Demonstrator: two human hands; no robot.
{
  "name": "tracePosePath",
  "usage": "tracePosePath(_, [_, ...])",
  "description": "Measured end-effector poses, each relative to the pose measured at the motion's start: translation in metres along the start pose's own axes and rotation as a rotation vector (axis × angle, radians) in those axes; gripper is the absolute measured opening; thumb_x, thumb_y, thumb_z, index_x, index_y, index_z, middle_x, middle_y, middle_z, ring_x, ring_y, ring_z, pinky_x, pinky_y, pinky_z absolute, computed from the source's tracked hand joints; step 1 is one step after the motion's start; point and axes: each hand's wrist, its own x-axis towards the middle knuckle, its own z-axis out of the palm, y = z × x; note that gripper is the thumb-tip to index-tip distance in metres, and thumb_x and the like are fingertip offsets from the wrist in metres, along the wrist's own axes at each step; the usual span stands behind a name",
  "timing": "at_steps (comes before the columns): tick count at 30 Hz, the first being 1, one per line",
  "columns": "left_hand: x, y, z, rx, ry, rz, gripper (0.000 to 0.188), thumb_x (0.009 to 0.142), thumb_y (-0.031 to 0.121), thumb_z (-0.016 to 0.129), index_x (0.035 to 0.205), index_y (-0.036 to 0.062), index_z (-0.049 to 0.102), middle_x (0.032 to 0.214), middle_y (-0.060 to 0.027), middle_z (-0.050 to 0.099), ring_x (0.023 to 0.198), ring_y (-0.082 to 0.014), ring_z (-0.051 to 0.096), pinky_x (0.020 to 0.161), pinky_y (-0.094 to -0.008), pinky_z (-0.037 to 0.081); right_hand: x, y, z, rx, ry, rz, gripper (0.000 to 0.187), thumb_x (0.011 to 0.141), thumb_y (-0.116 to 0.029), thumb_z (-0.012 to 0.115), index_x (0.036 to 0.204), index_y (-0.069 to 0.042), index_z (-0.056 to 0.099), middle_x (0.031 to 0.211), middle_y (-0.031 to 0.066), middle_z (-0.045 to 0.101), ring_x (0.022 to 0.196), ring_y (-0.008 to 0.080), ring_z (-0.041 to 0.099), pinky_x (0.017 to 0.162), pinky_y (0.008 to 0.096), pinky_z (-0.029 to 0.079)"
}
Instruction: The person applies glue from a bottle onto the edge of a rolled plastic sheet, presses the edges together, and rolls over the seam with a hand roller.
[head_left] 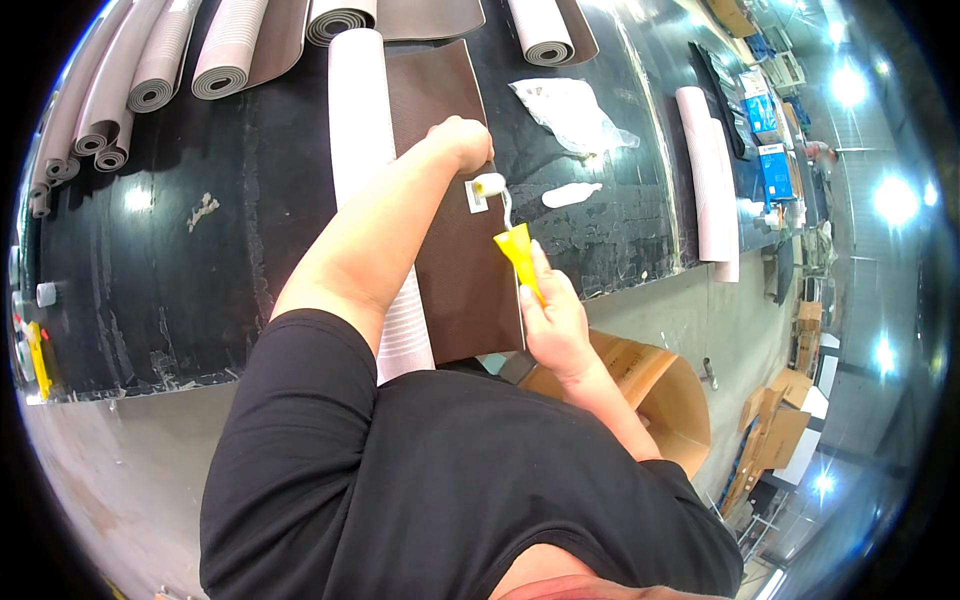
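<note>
In my right hand (553, 320) is the yellow handle of a small paint roller (515, 245). Its white roller head (488, 184) is at a small white frame-like piece (476, 197) by the right edge of a brown mat (445, 270). The mat is partly unrolled, and the rest forms a long pale roll (362, 120) along its left side. Reaching across that roll, my left hand (460, 143) rests on the mat's right edge just beyond the roller head. Its fingers are curled, and what they hold, if anything, is hidden.
Several rolled mats (222, 80) lie along the far and left parts of the black table (270, 220). To the right are a crumpled plastic bag (575, 115), a white flat piece (571, 194) and pale rolls (708, 180). An opened cardboard box (675, 400) stands below the table edge.
</note>
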Motion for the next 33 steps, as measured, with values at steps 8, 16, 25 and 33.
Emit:
tracePosePath(8, [0.011, -0.008, 0.005, -0.05, 0.011, 0.009, 0.027, 0.09, 0.027, 0.063, 0.112, 0.0157, 0.073, 0.121, -0.0146, 0.066, 0.113, -0.0334, 0.062, 0.096, -0.0422, 0.05, 0.005, 0.011, 0.023, -0.311, 0.068, -0.04, 0.054, 0.093, -0.015, 0.056, 0.145, -0.012, 0.044, 0.09, 0.0122, 0.053, 0.078, 0.0322, 0.057, 0.068, 0.0427, 0.049])
tracePosePath(16, [0.001, 0.003, -0.004, -0.045, -0.005, -0.07, 0.028, 0.091, 0.022, 0.059, 0.113, 0.0116, 0.072, 0.122, -0.013, 0.066, 0.115, -0.0327, 0.061, 0.095, -0.0428, 0.05, 0.021, 0.005, 0.026, -0.443, -0.025, -0.033, 0.051, 0.093, -0.014, 0.056, 0.143, -0.014, 0.046, 0.088, 0.013, 0.053, 0.075, 0.0333, 0.058, 0.067, 0.0435, 0.049])
tracePosePath(25, [0.009, -0.001, 0.001, -0.035, -0.007, -0.074, 0.03, 0.091, 0.022, 0.057, 0.115, 0.0106, 0.071, 0.124, -0.0162, 0.064, 0.116, -0.0333, 0.061, 0.096, -0.0416, 0.049, 0.041, 0.002, 0.028, -0.441, -0.133, 0.068, 0.047, 0.096, -0.02, 0.05, 0.143, -0.014, 0.045, 0.09, 0.0203, 0.056, 0.077, 0.039, 0.062, 0.07, 0.0482, 0.051])
tracePosePath(33, [0.007, 0.002, -0.002, 0.012, -0.037, -0.067, 0.028, 0.089, 0.021, 0.059, 0.113, 0.012, 0.072, 0.122, -0.0121, 0.066, 0.119, -0.0305, 0.059, 0.095, -0.041, 0.05, 0.054, 0.012, 0.036, -0.375, -0.061, 0.015, 0.045, 0.094, -0.019, 0.052, 0.139, -0.011, 0.05, 0.088, 0.0199, 0.057, 0.077, 0.0383, 0.061, 0.071, 0.0468, 0.051])
